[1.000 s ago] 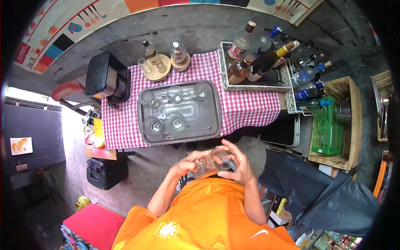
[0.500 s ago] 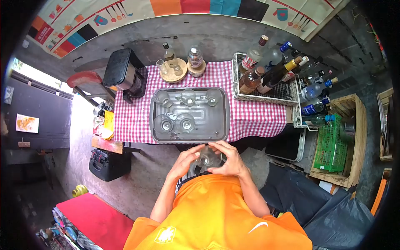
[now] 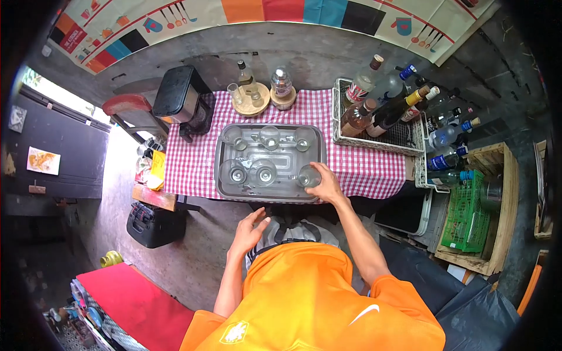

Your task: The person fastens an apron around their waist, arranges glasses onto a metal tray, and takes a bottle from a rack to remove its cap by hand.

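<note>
My right hand point(image 3: 326, 183) is closed around a clear drinking glass point(image 3: 307, 176) at the front right corner of the grey tray point(image 3: 270, 198). Whether that glass rests fully on the tray, I cannot tell. My left hand point(image 3: 250, 231) is held in front of my body, its fingers apart and nothing in them. Several more clear glasses stand on the tray, among them a front one point(image 3: 263, 172) nearest the held glass and a back right one point(image 3: 303, 139).
A red checked tablecloth point(image 3: 369, 169) lies under the tray. Behind it are a round wooden board point(image 3: 262, 105) with a bottle and small glasses, and a jar point(image 3: 282, 85). A wire basket point(image 3: 374, 142) of bottles stands right; a black bin-like appliance point(image 3: 175, 96) stands left.
The glass has moved from between both hands near my body forward to the tray's front right corner, in my right hand. My left hand has let go and opened.
</note>
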The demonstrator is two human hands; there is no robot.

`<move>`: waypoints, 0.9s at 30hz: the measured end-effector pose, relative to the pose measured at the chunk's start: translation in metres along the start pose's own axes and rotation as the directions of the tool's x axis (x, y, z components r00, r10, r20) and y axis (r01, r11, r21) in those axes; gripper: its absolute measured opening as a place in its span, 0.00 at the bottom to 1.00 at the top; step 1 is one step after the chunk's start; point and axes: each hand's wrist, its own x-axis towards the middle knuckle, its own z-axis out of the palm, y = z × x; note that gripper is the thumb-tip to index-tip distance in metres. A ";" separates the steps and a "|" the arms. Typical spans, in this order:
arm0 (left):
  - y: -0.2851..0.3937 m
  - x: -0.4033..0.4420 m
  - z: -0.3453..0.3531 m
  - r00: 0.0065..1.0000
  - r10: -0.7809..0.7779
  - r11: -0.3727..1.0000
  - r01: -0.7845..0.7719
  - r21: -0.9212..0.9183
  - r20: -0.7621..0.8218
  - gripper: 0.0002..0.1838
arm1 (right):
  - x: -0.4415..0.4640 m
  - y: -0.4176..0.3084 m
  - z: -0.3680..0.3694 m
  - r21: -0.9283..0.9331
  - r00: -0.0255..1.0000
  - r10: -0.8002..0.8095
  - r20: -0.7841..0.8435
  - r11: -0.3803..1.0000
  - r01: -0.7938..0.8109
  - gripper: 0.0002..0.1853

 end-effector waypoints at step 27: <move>0.001 0.022 0.017 0.987 0.074 0.972 -0.104 0.209 0.145 0.26 | 0.011 0.013 0.028 -0.026 0.999 0.046 0.020 0.999 -0.046 0.43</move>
